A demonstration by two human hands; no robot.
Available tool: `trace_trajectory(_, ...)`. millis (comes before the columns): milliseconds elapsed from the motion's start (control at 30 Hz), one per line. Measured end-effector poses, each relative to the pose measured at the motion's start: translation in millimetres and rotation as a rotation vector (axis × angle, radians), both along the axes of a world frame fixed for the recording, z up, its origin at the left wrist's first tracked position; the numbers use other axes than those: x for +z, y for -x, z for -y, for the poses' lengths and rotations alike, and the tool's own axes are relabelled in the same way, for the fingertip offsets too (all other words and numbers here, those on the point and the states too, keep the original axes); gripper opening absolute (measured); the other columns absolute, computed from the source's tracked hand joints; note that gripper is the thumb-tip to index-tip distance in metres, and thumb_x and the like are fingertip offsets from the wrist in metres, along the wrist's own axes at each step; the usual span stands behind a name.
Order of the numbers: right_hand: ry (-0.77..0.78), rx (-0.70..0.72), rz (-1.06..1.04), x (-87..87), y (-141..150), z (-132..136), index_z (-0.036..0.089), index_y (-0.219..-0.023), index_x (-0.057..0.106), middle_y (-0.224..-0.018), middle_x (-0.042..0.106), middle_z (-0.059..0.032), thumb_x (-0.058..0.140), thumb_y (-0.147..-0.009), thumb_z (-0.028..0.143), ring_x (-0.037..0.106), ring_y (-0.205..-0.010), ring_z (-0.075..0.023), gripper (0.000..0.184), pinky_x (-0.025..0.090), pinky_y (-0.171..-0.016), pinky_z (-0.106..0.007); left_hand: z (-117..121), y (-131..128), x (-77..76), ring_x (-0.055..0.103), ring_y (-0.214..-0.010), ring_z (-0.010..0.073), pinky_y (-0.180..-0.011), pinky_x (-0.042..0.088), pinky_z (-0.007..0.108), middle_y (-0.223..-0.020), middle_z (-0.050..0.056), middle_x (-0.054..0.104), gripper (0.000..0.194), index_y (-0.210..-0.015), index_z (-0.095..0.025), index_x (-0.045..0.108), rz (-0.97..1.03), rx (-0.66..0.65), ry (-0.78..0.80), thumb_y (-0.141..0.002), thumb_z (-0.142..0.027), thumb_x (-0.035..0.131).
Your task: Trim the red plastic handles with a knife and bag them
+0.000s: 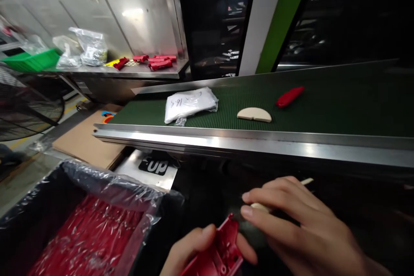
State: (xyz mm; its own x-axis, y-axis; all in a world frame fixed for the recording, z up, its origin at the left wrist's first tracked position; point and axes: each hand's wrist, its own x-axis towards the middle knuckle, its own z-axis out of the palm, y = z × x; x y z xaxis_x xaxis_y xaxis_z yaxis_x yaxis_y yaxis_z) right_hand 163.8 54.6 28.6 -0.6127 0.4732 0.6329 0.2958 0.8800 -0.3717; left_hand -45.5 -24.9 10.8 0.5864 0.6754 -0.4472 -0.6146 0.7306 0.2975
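Note:
My left hand (190, 248) grips a red plastic part (220, 254) at the bottom of the view, thumb on its top edge. My right hand (297, 228) is closed around a thin pale tool (306, 181), whose tip sticks out past the knuckles; its fingertips sit just right of the red part. On the green conveyor belt (323, 108) above lie another red part (289, 96), a beige half-round piece (254, 114) and a white plastic bag (190, 103).
A bin lined with clear plastic (97, 220) holds many red parts at lower left. A steel shelf (129, 69) at the back carries several red parts, plastic bags and a green tray (29, 60). Cardboard (87, 138) lies beside the conveyor's steel rail (258, 142).

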Motion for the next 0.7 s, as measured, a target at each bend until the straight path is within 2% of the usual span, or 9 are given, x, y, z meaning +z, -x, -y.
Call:
trace_trajectory(100, -0.019, -0.001, 0.025, 1.3, 1.2, 0.2, 0.019, -0.112, 0.067, -0.105, 0.065, -0.0071, 0.056, -0.087, 0.003, 0.055, -0.091, -0.0186, 0.032, 0.044, -0.079, -0.035, -3.6, -2.0, 5.6, 0.054, -0.049, 0.0188, -0.045, 0.039, 0.025, -0.056, 0.007, 0.058, 0.048, -0.096, -0.01, 0.072, -0.003, -0.011, 0.0, -0.084, -0.055, 0.06)
trace_trajectory(200, -0.05, 0.012, 0.034, 4.7, 1.8, -0.2, 0.017, -0.109, 0.069, -0.105, 0.065, -0.0087, 0.054, -0.088, 0.004, 0.054, -0.09, -0.0193, 0.029, 0.043, -0.078, -0.036, -4.0, -2.0, 6.6, 0.049, -0.049, 0.014, -0.044, 0.035, 0.019, -0.055, 0.007, 0.056, 0.046, -0.089, -0.007, 0.073, -0.014, -0.007, -0.008, -0.082, -0.052, 0.065)
trace_trajectory(300, -0.064, 0.015, 0.045, 6.8, 1.1, -0.7, 0.017, -0.109, 0.069, -0.104, 0.064, -0.0091, 0.053, -0.089, 0.005, 0.054, -0.089, -0.0198, 0.028, 0.043, -0.077, -0.037, -1.3, -0.1, 1.0, 0.041, -0.045, 0.009, -0.04, 0.028, 0.015, -0.053, 0.005, 0.053, 0.048, -0.089, -0.004, 0.072, -0.031, 0.003, -0.025, -0.083, -0.051, 0.065)
trace_trajectory(400, -0.074, 0.003, 0.048, 5.5, 0.1, -0.3, 0.019, -0.11, 0.068, -0.105, 0.064, -0.0079, 0.052, -0.091, 0.006, 0.054, -0.089, -0.0197, 0.028, 0.042, -0.077, -0.037, 2.9, 1.8, -6.1, 0.035, -0.041, 0.0075, -0.039, 0.026, 0.015, -0.05, 0.003, 0.05, 0.051, -0.093, -0.004, 0.071, -0.026, -0.003, -0.023, -0.086, -0.054, 0.063)
trace_trajectory(700, -0.129, -0.076, 0.077, 0.5, -2.8, 2.7, 0.019, -0.114, 0.066, -0.11, 0.063, -0.0083, 0.049, -0.091, 0.002, 0.054, -0.096, -0.0226, 0.034, 0.039, -0.084, -0.043, 1.0, 1.0, -7.1, 0.044, -0.046, 0.0093, -0.04, 0.029, 0.016, -0.059, 0.006, 0.059, 0.047, -0.093, -0.007, 0.073, 0.028, -0.034, 0.0, -0.084, -0.052, 0.067)
